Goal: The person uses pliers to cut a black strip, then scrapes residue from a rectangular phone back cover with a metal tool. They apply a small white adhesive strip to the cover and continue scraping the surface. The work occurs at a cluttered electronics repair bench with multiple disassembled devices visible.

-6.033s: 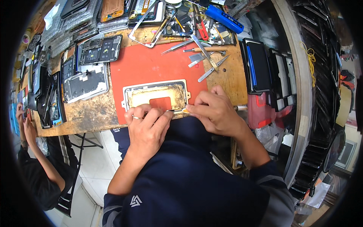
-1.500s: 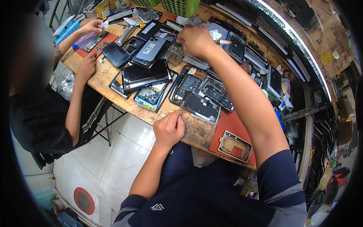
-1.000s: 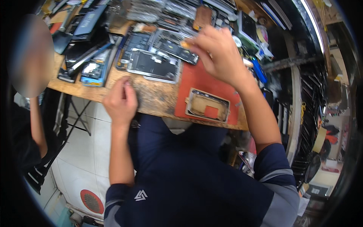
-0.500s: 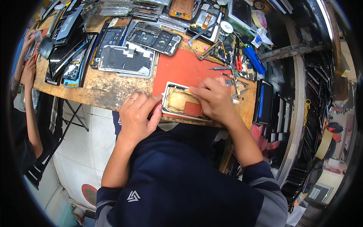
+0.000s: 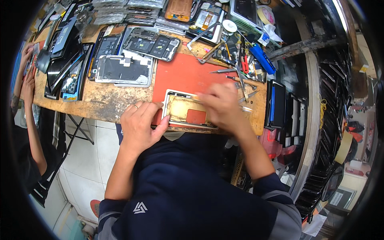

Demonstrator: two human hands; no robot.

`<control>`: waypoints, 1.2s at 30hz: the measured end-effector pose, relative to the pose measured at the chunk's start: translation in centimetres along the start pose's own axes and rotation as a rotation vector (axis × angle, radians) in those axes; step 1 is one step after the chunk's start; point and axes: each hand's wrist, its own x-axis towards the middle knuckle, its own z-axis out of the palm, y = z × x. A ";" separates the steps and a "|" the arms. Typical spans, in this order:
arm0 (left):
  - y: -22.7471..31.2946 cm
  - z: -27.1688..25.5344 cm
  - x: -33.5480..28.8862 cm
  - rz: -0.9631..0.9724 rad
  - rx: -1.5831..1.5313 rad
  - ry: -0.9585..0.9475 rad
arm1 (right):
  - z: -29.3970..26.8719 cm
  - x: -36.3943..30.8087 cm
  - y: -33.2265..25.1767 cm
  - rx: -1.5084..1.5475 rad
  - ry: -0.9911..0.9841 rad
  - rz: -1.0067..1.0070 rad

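A phone frame (image 5: 176,105) with a pale rim and a gold-coloured inside lies near the front edge of the bench, on a red mat (image 5: 176,72). Through a rectangular cut-out in it the red shows. My left hand (image 5: 138,122) grips its left end, fingers on the upper corner and thumb at the lower one. Above its right part is my right hand (image 5: 224,106), fingers curled in a pinch and blurred by motion. A pale, shiny tip shows beyond the right hand; what the fingers hold is hidden.
Opened phones (image 5: 152,44) and a grey-backed screen panel (image 5: 120,69) lie left of the mat. Tweezers (image 5: 222,71), a blue tool (image 5: 262,59) and other hand tools crowd its right. Wrapped packs (image 5: 144,12) are stacked behind. Another person's hands (image 5: 29,82) work at far left.
The whole scene has shifted slightly left in view. My right hand has moved a little over the frame and is more blurred; my left hand keeps its hold.
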 end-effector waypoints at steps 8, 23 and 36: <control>0.3 -0.4 0.2 0.003 0.057 -0.070 | -2.5 -2.0 0.1 -0.062 -0.106 0.165; 0.0 0.1 0.2 0.000 0.021 -0.048 | -2.3 -1.4 -0.5 0.010 -0.056 0.217; -0.1 0.1 0.2 -0.005 -0.016 -0.050 | -5.1 -14.0 5.0 0.049 0.098 0.524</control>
